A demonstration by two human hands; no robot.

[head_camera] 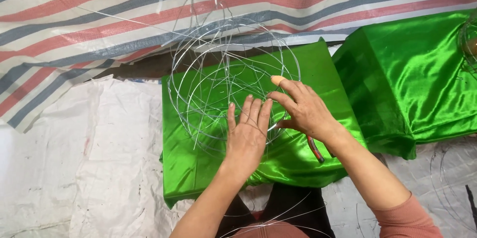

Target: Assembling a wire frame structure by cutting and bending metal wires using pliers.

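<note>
Fingers (247, 111) of the left hand (246, 136) lay nearly straight and close together, flat against the near side of the wire frame (231, 76), pressing on it rather than closed round anything. Left of the hand lay pale sacking (84, 158), with a striped tarp (74, 14) hanging behind it at the far side. The frame, a ball of thin silvery hoops and crossing strands, sat on a surface draped in shiny green cloth (198, 163), roughly in the middle of the scene. It looked light and springy, stiff enough to keep its round shape yet easily bent out of true, with loose wire ends that could prick; the best hold seemed to be where hoops crossed, not on a single free strand. To the right, the right hand (305, 111) rested on the frame's right side, fingers curled loosely over the wires, forefinger raised with a pale cover on its tip; whether it pinched a strand I could not tell. Red-handled pliers (315, 149) lay under that wrist. Farther right stood a second green-draped block (407, 79).
</note>
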